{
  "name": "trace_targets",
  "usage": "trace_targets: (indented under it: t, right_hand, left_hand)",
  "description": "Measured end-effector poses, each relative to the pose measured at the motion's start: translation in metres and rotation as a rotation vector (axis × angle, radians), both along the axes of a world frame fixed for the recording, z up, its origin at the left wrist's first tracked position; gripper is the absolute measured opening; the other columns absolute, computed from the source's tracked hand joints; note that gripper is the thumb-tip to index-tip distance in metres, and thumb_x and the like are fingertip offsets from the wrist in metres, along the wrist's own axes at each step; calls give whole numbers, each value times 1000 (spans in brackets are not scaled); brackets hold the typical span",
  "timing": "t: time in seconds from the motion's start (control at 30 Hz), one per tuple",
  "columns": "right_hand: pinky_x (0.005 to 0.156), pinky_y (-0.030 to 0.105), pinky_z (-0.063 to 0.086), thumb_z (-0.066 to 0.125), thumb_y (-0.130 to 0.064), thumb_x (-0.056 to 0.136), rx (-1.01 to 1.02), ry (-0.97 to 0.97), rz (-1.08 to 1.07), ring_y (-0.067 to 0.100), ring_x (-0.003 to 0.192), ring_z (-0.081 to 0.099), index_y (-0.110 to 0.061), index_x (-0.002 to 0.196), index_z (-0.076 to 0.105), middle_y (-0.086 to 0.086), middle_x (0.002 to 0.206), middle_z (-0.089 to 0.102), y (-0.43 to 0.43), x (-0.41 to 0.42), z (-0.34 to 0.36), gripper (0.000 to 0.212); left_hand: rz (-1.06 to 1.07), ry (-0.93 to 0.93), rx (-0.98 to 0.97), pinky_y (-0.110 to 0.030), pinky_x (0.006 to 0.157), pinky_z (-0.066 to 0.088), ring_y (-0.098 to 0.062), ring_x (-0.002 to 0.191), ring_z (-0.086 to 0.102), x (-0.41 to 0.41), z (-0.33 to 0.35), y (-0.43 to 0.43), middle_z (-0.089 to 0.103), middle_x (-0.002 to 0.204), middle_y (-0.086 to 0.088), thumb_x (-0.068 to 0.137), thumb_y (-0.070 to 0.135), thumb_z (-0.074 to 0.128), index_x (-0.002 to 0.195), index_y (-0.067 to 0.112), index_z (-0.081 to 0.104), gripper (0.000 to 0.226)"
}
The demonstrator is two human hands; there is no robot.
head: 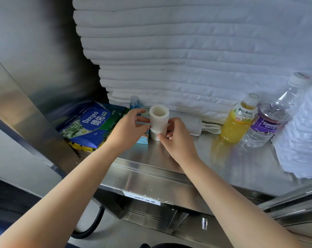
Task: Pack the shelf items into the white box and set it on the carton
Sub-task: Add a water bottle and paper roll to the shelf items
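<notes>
White and hollow, the roll (158, 120) stood upright on the steel shelf (187, 158) between my hands. My left hand (128, 127) pinched its left side with thumb and fingertips. My right hand (176, 138) gripped its lower right edge with curled fingers. To the right stood a juice bottle (239, 120) nearly full of yellow drink, and just beside it a water bottle (271, 119) holding clear water. A blue pack of wipes (91, 124) lay on the left.
</notes>
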State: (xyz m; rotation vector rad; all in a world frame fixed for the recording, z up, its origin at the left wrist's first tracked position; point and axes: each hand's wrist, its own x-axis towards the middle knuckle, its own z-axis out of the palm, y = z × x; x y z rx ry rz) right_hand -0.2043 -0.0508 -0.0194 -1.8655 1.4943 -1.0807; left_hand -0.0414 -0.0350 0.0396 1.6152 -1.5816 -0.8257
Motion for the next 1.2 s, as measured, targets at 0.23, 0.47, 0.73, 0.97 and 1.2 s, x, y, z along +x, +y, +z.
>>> trace_targets:
  t: [0.23,0.47,0.73,0.97,1.2]
  right_hand:
    - [63,12,42,70,-22,78,11,10,-3,2,71,53,-13,103,49,2,100,60,1,0,-1,34]
    - [79,31,50,75,-20,78,39,-4,-20,14,88,57,-10,116,49,1,107,54,31,-23,0,47]
    - [85,27,45,68,-17,83,-7,170,-111,13,96,56,-9,110,58,3,103,57,92,-76,-4,30]
    - [103,30,35,57,-34,91,-16,619,-88,18,124,42,-13,131,52,0,134,49,169,-129,-1,46]
    - [85,22,44,49,-41,92,-66,602,-240,10,116,48,-21,125,54,-9,126,51,291,-215,38,39]
  left_hand:
    - [-6,11,13,-9,66,48,1,87,63,-1,-3,-1,64,107,9,87,12,62,131,18,46,47]
    - [37,-269,-343,-22,82,43,-2,102,47,-7,3,34,48,124,0,87,8,59,133,14,42,50]
    - [-358,-427,-433,-35,75,49,-27,94,58,-62,-34,68,57,110,-4,87,13,60,113,9,59,26]
    - [-497,-797,-291,-41,103,32,-27,128,42,-105,-53,111,49,135,-6,90,39,53,131,11,50,50]
    - [-649,-517,-449,-34,82,49,-19,108,58,-198,2,208,58,123,7,91,48,45,123,21,58,43]
